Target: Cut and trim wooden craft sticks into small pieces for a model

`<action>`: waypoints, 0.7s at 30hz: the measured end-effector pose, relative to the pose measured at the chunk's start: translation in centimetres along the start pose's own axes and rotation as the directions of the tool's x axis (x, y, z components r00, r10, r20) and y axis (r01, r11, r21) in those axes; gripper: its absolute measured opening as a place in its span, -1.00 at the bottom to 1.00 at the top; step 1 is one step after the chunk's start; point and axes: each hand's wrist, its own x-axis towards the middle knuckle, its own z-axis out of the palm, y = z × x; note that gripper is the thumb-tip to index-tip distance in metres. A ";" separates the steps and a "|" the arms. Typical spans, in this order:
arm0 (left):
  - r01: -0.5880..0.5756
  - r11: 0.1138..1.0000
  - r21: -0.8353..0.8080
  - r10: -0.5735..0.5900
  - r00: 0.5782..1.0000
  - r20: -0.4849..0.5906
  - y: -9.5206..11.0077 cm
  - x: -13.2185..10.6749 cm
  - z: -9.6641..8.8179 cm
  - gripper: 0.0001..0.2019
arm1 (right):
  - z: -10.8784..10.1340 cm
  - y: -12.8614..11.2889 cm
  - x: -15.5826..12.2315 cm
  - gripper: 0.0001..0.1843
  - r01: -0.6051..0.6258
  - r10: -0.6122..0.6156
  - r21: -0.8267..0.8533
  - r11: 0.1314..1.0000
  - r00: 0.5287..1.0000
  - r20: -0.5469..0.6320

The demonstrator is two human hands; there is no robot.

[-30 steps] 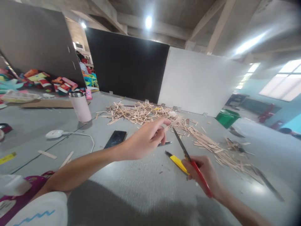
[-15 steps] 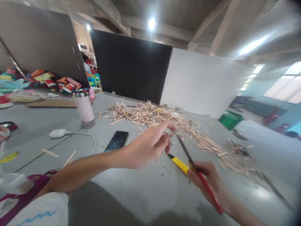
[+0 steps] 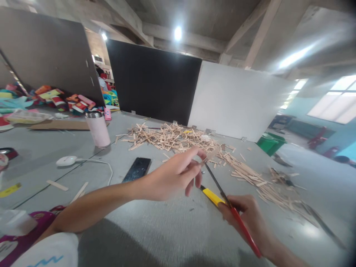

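Between thumb and fingers, my left hand (image 3: pixel 178 172) pinches a flat wooden craft stick (image 3: pixel 211 153), its free end pointing up to the right. My right hand (image 3: pixel 247 217) is closed around the red handles of a pair of scissors (image 3: pixel 219 187). The dark blade tips meet the stick close to my left fingertips; whether the blades are parted is hard to see. A yellow utility knife (image 3: pixel 212 195) is just left of my right hand, its rear end hidden by the fingers, so I cannot tell if it is held too.
A heap of craft sticks (image 3: pixel 167 135) spreads along the back, trailing into a row (image 3: pixel 247 170) rightwards. A phone (image 3: pixel 137 169), a white cable plug (image 3: pixel 66 161) and a pink bottle (image 3: pixel 98 129) stand or lie to the left. Black (image 3: pixel 152 81) and white (image 3: pixel 233 100) panels border the table.
The scissors' tips have shifted slightly left, closer to my left fingertips and the stick. Some of my left fingers have moved a little lower. The whole view has shifted slightly.
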 end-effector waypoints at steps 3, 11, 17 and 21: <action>0.006 0.992 -0.129 0.005 0.997 0.080 -0.1 0.4 -0.3 -0.82 | -0.1 0.1 0.0 -0.46 0.038 -0.039 -0.035 0.999 0.999 -0.012; 0.042 0.899 -0.436 0.106 0.946 0.308 0.2 0.7 -1.0 -0.84 | -0.4 -0.6 0.0 -0.46 0.139 -0.138 -0.029 0.990 0.990 0.039; 0.073 0.860 -0.506 0.129 0.927 0.353 -0.1 0.9 -1.1 -0.82 | -0.1 0.0 0.0 -0.40 0.176 -0.177 0.023 0.984 0.981 0.074; 0.065 0.815 -0.576 0.195 0.905 0.378 -0.7 1.5 -1.1 -0.83 | -0.1 0.3 0.2 -0.40 0.128 -0.145 0.127 0.984 0.980 0.138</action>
